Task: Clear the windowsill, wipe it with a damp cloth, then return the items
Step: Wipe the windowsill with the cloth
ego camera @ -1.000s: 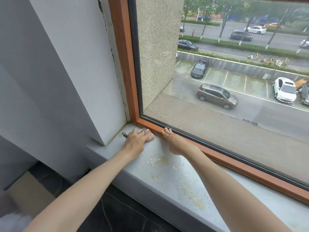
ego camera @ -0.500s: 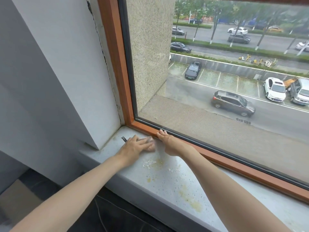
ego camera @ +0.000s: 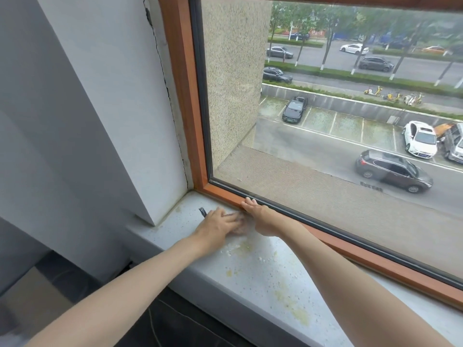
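The pale grey stone windowsill (ego camera: 263, 279) runs from the left corner down to the lower right, with yellowish stains and white crumbs on it. My left hand (ego camera: 218, 227) lies flat on a small pinkish cloth (ego camera: 239, 227), most of which is hidden under the palm and fingers. A dark checked tag (ego camera: 202, 212) sticks out to the left of that hand. My right hand (ego camera: 260, 217) rests beside it with straight fingers touching the orange-brown window frame (ego camera: 220, 194).
A white wall pier (ego camera: 107, 121) closes the sill's left end. Glass pane (ego camera: 325, 121) stands right behind the hands. Below the sill's front edge lie a dark floor (ego camera: 180, 324) and a tan box (ego camera: 32, 296).
My left hand and the cloth have slid a little to the right along the sill, closer to my right hand. The right hand stays against the frame. The camera has shifted.
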Demonstrator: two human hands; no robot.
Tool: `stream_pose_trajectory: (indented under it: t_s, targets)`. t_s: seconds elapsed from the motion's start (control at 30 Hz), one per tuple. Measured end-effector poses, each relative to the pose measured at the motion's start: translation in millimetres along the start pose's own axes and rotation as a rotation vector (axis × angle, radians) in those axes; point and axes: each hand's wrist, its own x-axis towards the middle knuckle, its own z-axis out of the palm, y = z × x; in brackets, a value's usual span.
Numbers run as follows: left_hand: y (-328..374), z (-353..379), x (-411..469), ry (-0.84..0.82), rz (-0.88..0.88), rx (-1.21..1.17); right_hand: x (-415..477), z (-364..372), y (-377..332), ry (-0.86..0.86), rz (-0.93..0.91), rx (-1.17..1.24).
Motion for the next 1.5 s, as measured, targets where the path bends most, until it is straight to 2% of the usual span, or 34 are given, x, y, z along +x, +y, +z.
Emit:
stream_pose_trajectory:
  t_s: [0.07, 0.1, 0.2, 0.23, 0.37, 0.4, 0.5, 0.57, 0.67, 0.73, 0.87, 1.03, 1.17, 1.33, 1.43, 1.5]
  targets:
    - [-5.6, 4.5, -11.9, -0.021, 0.13, -0.032, 1.0, -0.9, -0.5, -0.01, -0.004, 0.007]
    - [-13.5, 4.3, -11.1, -0.001, 0.128, -0.033, 1.7, -1.6, -1.5, -0.012, -0.006, 0.009]
    - [-18.0, -4.3, 5.2, 0.054, -0.083, -0.015, 3.9, -0.7, -2.9, -0.003, -0.008, 0.005]
    - [-13.4, -5.2, 7.0, 0.084, -0.102, -0.016, 4.9, -0.1, -3.4, 0.005, -0.008, 0.004]
    - [-6.8, 4.8, -10.9, 0.059, 0.184, -0.066, 10.9, 2.4, -6.1, 0.023, -0.008, 0.018]
    - [-12.4, 3.4, -11.0, 0.056, 0.208, -0.047, 12.1, 1.7, -7.3, 0.026, -0.006, 0.023]
    - [-22.4, -6.8, 5.6, 0.096, 0.071, -0.022, 11.6, 0.6, -9.8, 0.036, -0.003, 0.021]
    - [-14.3, -10.3, 10.6, 0.049, -0.005, -0.016, 11.6, 0.9, -11.1, 0.049, -0.008, 0.013]
    - [-17.9, -4.0, -3.2, -0.083, 0.101, 0.014, 10.4, 1.8, -13.8, 0.049, -0.012, 0.022]
    - [-29.9, -8.7, -7.4, -0.073, 0.141, 0.032, 5.7, 3.5, -13.9, 0.066, -0.007, 0.022]
    - [-22.9, -14.1, -0.1, 0.051, 0.078, 0.105, -14.8, 11.3, -6.1, 0.106, -0.005, 0.017]
    - [-17.9, -4.5, -6.1, -0.027, 0.202, 0.063, -39.0, 14.6, 13.8, 0.149, 0.041, -0.003]
    - [-15.2, -19.3, 14.8, -0.048, 0.122, 0.13, -35.3, 15.6, 12.1, 0.137, 0.053, -0.008]
    - [-18.3, -15.8, -0.5, -0.158, 0.201, 0.056, -31.8, 11.2, 16.4, 0.116, 0.047, 0.033]
    - [-22.2, -18.6, 7.8, -0.036, 0.032, 0.063, -30.7, 10.9, 17.2, 0.14, 0.042, 0.053]
    - [-12.6, -14.3, 8.5, -0.067, 0.011, 0.041, -30.5, 12.3, 17.4, 0.147, 0.045, 0.065]
